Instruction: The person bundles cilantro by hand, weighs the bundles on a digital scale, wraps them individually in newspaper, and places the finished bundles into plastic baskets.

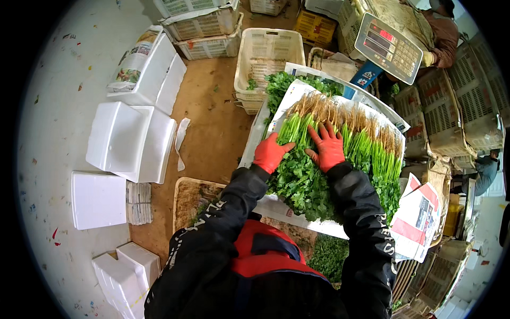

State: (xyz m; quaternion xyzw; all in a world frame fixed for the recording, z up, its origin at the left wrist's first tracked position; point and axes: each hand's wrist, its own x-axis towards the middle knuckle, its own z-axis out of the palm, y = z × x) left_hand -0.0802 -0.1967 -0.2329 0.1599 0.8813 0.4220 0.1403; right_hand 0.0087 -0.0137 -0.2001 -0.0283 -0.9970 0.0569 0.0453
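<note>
Greens (pixel 314 183), beneath right grip (pixel 329 150), by left grip (pixel 270 153)

The newspaper (pixel 291 97) is showing thin, matt, smooth paper; along its far edge the coriander-like greens (pixel 380 162) are spreading dry, fibrous roots (pixel 345 112), while toward its near edge their leaves (pixel 303 186) are looking crinkled and softly shiny. The left glove (pixel 272 153) and the right glove (pixel 328 148) are appearing rubbery, with a low sheen, and the black sleeves (pixel 357 196) are creasing like smooth, faintly glossy cloth. Beyond the newspaper's far edge, the weighing-scale console (pixel 396 52) is presenting hard, smooth plastic, and the lattice crate (pixel 244 58) is looking like dull plastic. Off the left edge, the foam boxes (pixel 117 135) are showing smooth white foam and the floor (pixel 207 111) is looking matt and dusty.
</note>
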